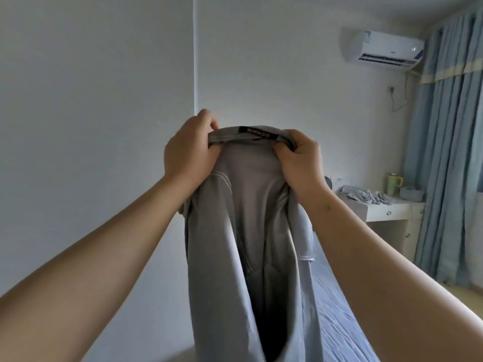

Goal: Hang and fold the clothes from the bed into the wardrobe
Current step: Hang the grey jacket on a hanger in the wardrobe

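The left hand and right hand each grip the collar of a soft grey collared shirt, held up in front of the blue-sheeted bed. It looks neither hung nor folded yet. Crumpled pale cloth lies on a white surface beyond the bed. The wardrobe is out of view, and the shirt's hem is cut off.

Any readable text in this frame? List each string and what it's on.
"ROMON", followed by smaller marks too blurred to read: black neck label inside the collar of the grey shirt.
Sticker and front logo on the air conditioner: too small to read.
Nothing else legible.
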